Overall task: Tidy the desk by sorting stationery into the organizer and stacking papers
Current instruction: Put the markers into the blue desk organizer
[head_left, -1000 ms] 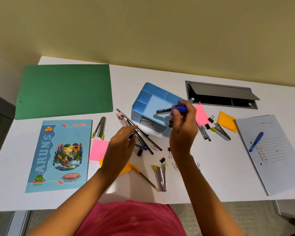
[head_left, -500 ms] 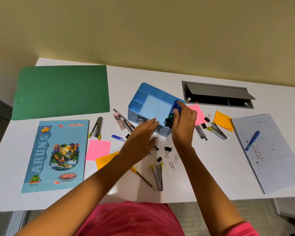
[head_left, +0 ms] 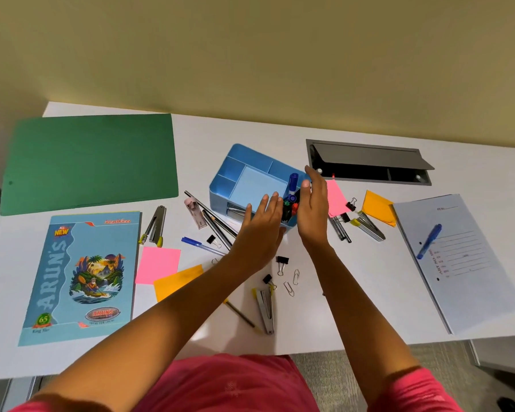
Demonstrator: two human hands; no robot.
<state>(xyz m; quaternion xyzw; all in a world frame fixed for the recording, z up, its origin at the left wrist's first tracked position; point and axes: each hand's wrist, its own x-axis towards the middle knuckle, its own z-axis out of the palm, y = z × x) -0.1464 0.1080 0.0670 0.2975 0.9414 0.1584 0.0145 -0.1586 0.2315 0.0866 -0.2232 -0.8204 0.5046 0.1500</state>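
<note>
The light blue organizer [head_left: 252,169] stands mid-desk, with several markers upright in its front right compartment, a blue marker [head_left: 293,184] tallest. My right hand [head_left: 314,208] hovers open just right of that compartment, holding nothing. My left hand [head_left: 259,233] lies flat, fingers spread, against the organizer's front, over black pens [head_left: 213,220]. Loose around them lie a blue pen [head_left: 201,246], binder clips [head_left: 281,261], paper clips [head_left: 292,281], a staple remover [head_left: 265,310], a pencil [head_left: 241,315] and pink [head_left: 158,263] and orange sticky notes [head_left: 179,281].
A green folder [head_left: 87,162] lies back left and a blue notebook [head_left: 81,275] front left. Right: a pale file [head_left: 458,260] with a blue marker [head_left: 428,240] on it, more sticky notes [head_left: 378,208], a staple remover [head_left: 367,228], an open cable hatch [head_left: 366,163].
My right hand dropped the blue marker into the organizer's front right compartment and let go, opening beside it. My left hand moved from the black pens to the organizer's front.
</note>
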